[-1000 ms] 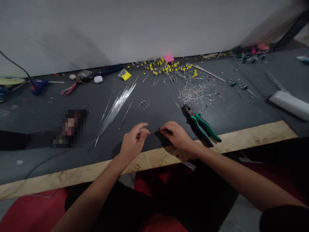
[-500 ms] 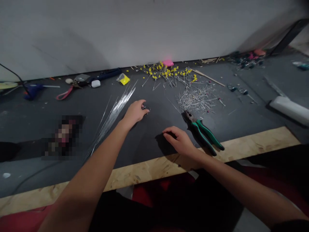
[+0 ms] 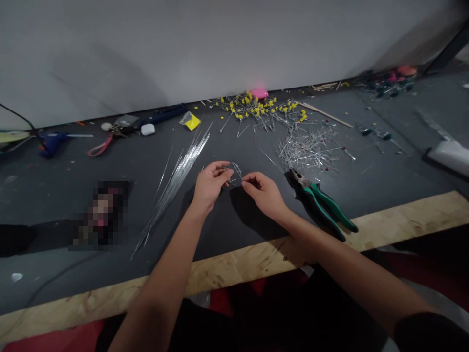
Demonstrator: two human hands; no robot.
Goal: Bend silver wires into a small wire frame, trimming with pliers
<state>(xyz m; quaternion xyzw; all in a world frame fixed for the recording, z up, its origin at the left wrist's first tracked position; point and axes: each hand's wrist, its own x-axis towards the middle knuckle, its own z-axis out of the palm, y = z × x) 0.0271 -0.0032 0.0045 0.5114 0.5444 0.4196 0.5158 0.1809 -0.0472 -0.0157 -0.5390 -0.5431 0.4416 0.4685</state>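
Observation:
Between my hands are some thin wire pieces (image 3: pixel 237 170), too fine to make out in detail. My left hand (image 3: pixel 213 185) pinches them from the left. The fingertips of my right hand (image 3: pixel 264 193) close on their right end. A bundle of long straight wires (image 3: pixel 176 178) lies left of my left hand. Pliers with green and black handles (image 3: pixel 324 203) rest right of my right hand, jaws toward the pile of short wire pieces (image 3: pixel 308 149).
Yellow-tipped wires (image 3: pixel 256 107) lie along the wall beside a pink lump (image 3: pixel 259 93). Also there are a yellow packet (image 3: pixel 191 121), a white case (image 3: pixel 148 129), a blue glue gun (image 3: pixel 53 143), a wooden stick (image 3: pixel 324 114) and a white object (image 3: pixel 452 156) at right.
My left hand has lifted and turned toward my right hand, bringing the wire pieces with it. My right hand's fingertips have closed on them. The view has shifted slightly.

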